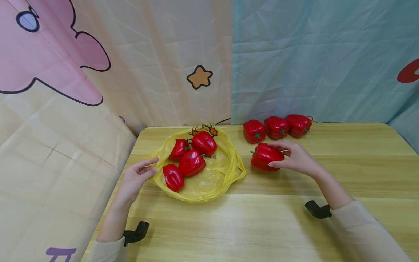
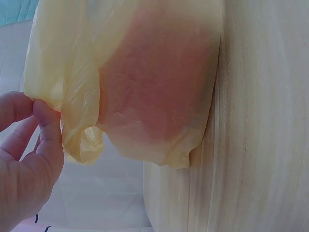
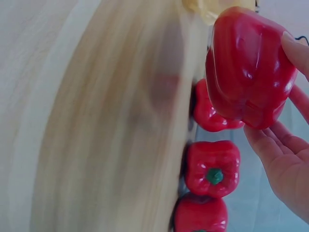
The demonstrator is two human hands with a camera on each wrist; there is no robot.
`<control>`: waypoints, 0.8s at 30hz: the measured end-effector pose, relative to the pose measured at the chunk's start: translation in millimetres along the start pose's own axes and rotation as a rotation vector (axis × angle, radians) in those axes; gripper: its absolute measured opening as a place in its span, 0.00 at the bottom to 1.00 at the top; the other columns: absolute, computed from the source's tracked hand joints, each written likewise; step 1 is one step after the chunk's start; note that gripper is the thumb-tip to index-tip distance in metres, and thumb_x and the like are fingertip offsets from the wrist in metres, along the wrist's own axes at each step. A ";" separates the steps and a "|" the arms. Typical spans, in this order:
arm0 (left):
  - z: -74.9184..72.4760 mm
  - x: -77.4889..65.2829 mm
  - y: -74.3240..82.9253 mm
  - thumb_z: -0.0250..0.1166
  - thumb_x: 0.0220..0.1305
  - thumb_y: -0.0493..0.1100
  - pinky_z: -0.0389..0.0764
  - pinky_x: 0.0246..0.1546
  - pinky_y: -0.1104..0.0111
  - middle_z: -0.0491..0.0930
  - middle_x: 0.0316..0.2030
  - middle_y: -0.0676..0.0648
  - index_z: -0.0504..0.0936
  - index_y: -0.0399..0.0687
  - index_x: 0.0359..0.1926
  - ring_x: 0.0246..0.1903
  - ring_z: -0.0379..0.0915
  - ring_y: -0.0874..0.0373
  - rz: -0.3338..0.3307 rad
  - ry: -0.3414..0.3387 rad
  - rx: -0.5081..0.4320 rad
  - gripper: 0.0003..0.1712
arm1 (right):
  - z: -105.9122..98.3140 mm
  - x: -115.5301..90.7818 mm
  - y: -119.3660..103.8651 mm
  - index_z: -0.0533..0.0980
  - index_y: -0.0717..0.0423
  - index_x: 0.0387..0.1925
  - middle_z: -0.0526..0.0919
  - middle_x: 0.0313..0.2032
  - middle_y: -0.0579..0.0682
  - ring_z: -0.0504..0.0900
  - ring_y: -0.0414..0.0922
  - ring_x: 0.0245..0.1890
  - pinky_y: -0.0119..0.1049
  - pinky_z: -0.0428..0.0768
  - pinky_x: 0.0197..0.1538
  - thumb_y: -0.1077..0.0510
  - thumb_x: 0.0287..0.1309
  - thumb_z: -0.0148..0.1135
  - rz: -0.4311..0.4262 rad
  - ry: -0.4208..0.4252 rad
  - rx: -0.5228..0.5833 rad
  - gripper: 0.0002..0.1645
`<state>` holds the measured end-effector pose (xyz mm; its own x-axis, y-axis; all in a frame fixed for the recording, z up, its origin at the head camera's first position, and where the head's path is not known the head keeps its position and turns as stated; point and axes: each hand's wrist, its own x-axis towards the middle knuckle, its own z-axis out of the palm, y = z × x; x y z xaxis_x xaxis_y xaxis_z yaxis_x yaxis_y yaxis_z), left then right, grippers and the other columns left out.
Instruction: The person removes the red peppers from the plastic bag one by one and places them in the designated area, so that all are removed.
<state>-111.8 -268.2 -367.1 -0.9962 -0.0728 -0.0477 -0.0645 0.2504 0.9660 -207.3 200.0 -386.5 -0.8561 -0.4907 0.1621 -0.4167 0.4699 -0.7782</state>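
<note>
My right hand (image 1: 296,158) grips a red bell pepper (image 1: 266,157) between thumb and fingers. In the right wrist view that pepper (image 3: 251,67) hangs above the table, its green stem turned away. At the left, my left hand (image 1: 137,178) pinches the rim of a yellow plastic bag (image 1: 209,182); the left wrist view shows thumb and finger meeting on the thin film (image 2: 79,96). The bag lies spread wide on the table with several red bell peppers (image 1: 192,162) inside. One of them shows dimly through the bag's side.
Three more red bell peppers (image 1: 276,127) sit in a row along the back edge of the wooden table (image 1: 229,225). A printed curtain (image 1: 278,62) hangs close behind that edge, and another cloth covers the left side.
</note>
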 end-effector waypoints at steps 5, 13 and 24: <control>-0.3 0.1 -0.6 0.60 0.62 0.32 0.78 0.40 0.77 0.76 0.41 0.56 0.68 0.24 0.58 0.38 0.74 0.64 0.001 0.004 0.005 0.25 | 3.3 1.1 4.8 0.72 0.60 0.58 0.76 0.51 0.59 0.75 0.53 0.47 0.49 0.77 0.48 0.55 0.45 0.74 0.071 0.021 -0.023 0.37; -0.3 0.0 -2.1 0.60 0.62 0.31 0.77 0.40 0.77 0.75 0.42 0.58 0.68 0.23 0.58 0.37 0.74 0.65 0.008 -0.001 -0.003 0.24 | 11.3 4.5 16.4 0.71 0.61 0.58 0.75 0.53 0.62 0.74 0.58 0.48 0.52 0.78 0.47 0.52 0.46 0.73 0.168 0.069 -0.056 0.38; -1.0 -0.1 -2.6 0.60 0.62 0.32 0.77 0.40 0.77 0.74 0.43 0.57 0.68 0.23 0.58 0.38 0.74 0.64 0.003 -0.003 0.000 0.25 | 20.3 11.4 13.6 0.71 0.61 0.58 0.74 0.54 0.64 0.74 0.60 0.48 0.54 0.77 0.46 0.54 0.46 0.73 0.174 0.176 -0.153 0.37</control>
<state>-111.4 -269.9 -369.4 -0.9965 -0.0697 -0.0458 -0.0619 0.2505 0.9661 -216.5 185.9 -407.5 -0.9531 -0.2641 0.1478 -0.2888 0.6478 -0.7050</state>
